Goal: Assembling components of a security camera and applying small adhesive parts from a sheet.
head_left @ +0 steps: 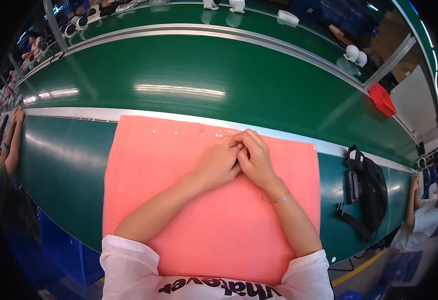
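Observation:
My left hand point(218, 164) and my right hand point(257, 159) meet over the far half of a pink foam sheet point(209, 230) spread on the green table. Both have their fingers curled in, with the fingertips touching. The right fingers overlap the left ones, so whatever they may hold is hidden. Just beyond the left hand lie tiny pale discs point(219, 135), several of them near the sheet's far edge. A few more small pieces point(314, 147) sit at its far right corner. A thin bracelet point(282, 198) circles my right wrist.
A black waist bag point(373, 195) with its strap lies right of the sheet. A metal rail point(329, 146) separates the table from a green conveyor belt point(179, 65). Across it are a red bin point(381, 100) and white rounded devices point(354, 56). Other people's arms point(12, 142) show at both sides.

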The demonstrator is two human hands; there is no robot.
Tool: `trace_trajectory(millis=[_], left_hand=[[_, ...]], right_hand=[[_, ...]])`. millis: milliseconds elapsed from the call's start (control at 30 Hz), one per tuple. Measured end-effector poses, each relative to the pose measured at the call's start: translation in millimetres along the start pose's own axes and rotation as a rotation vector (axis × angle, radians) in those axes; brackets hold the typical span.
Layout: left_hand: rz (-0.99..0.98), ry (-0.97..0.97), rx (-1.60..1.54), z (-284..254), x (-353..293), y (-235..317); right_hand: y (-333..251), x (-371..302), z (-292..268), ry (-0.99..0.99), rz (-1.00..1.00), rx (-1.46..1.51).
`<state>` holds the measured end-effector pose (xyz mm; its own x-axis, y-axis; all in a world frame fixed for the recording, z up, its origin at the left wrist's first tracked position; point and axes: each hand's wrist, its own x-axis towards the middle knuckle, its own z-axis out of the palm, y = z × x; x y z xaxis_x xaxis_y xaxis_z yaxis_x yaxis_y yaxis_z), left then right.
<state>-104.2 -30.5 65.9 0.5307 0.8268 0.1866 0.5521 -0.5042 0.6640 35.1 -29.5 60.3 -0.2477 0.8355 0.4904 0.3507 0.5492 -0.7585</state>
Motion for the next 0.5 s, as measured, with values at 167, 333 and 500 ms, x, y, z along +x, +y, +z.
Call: trace_trajectory(millis=[167, 333, 500], left_hand=[[0.017, 0.004, 0.006, 1.7, 0.5, -1.8], [0.027, 0.021, 0.039, 5.5, -0.4, -7.3], [0.045, 0.030, 0.056, 6.0, -0.1, -9.5]], right_hand=[[2.8, -0.8, 1.2, 0.017, -0.035, 0.000], [3.7, -0.5, 1.9, 0.026, -0.036, 0.015], [6.1, -0.5, 2.2, 0.026, -0.047, 0.005]])
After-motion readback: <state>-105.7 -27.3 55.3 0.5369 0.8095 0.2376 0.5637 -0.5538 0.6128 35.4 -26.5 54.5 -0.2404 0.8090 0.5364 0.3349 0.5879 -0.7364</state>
